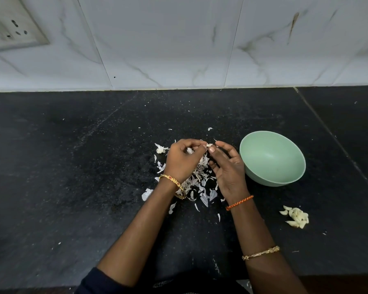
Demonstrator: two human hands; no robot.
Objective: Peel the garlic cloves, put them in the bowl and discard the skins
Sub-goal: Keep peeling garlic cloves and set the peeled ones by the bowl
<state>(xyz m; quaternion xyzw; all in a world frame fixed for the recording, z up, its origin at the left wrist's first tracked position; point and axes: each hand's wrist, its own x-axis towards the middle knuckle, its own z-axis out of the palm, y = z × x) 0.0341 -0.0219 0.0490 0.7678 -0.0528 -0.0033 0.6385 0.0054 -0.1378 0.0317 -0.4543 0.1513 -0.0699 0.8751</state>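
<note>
A garlic clove [209,145] is held above the counter [72,166], pinched between the fingertips of the left hand [182,159] and the right hand [227,166]; both hands are closed on it, with skin apparently being picked off. Directly beneath, a heap of skins [197,183] is spread over the dark surface. The green bowl [272,159] stands just right of the right hand and appears empty. A pile of peeled cloves [295,217] lies on the counter to the near right, well apart from the bowl. Risks noted: the slick clove could slip from the pinch into the skins and be lost among them; loose skins could be swept off by a forearm; the peeled cloves remain outside the bowl.
</note>
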